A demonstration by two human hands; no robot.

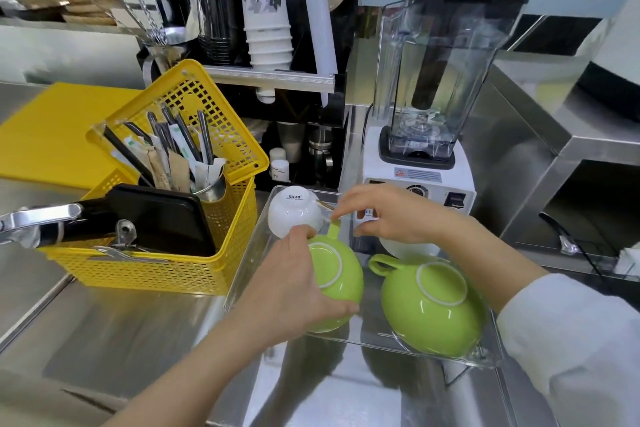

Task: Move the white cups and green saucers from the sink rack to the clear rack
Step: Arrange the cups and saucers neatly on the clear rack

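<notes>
green cup point(341, 279), gripped by left hand point(294, 288), sits near clear rack point(246, 265) left edge; right hand point(391, 215) arched, its hold unclear.

Green cups point(431, 308), white cup point(294, 210), yellow perforated basket point(194, 267).

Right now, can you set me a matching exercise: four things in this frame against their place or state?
Things: 1 printed white cup; 2 left green cup; 3 right green cup; 4 blender jar.
States: A gripped by the left hand; B on a white base; C upturned, clear rack's far left corner; D upturned, rack's right side.
Pairs: 1-C; 2-A; 3-D; 4-B.
</notes>
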